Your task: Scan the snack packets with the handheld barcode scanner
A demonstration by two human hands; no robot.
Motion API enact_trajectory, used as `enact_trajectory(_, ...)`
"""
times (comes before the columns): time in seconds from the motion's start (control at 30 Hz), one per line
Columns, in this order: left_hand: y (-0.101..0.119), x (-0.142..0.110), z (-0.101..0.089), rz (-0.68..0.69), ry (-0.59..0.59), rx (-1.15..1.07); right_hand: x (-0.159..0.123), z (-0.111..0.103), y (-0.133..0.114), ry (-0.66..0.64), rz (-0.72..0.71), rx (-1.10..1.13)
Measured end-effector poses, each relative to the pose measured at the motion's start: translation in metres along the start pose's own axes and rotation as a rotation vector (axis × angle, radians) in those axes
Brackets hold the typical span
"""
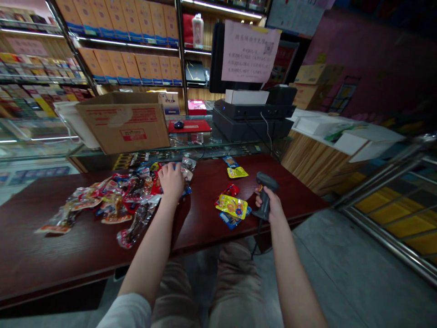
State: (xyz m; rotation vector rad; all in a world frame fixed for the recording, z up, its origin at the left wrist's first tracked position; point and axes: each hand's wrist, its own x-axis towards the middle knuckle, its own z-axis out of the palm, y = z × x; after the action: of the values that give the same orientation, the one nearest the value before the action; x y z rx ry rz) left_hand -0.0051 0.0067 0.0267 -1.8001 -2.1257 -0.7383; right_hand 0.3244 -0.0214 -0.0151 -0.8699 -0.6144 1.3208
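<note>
My left hand (172, 183) reaches into the far right end of a pile of sealed snack packets (114, 198). Its fingers are curled down among the wrappers, and the fingertips are hidden, so what they grip cannot be made out. My right hand (271, 202) is wrapped round the handle of a dark barcode scanner (265, 197), a finger at its trigger. Left of the scanner lies a small group of packets: a yellow one (232, 206) on top, with a red one (231, 189) and a blue one (229, 220) partly under it. Farther back are another yellow packet (237, 172) and a small blue packet (231, 161).
The dark red wooden table (201, 228) meets a glass counter. On the counter stand a cardboard box (126, 125), a mouse (178, 124) and a monitor with a pink paper sign (251, 52). A metal railing (385, 237) runs at the right.
</note>
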Motion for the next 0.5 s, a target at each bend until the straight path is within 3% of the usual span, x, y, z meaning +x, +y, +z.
enact_trajectory(0.17,0.003,-0.008,0.017,0.084,-0.157,0.07,-0.002,-0.004,0.001,-0.046,-0.003,0.001)
enact_trajectory(0.37,-0.005,-0.005,0.023,0.057,-0.127,0.2,-0.002,-0.007,0.001,-0.071,0.017,0.013)
enact_trajectory(0.5,0.012,-0.006,0.022,0.159,-0.09,0.197,0.0,-0.008,0.003,-0.069,0.026,0.036)
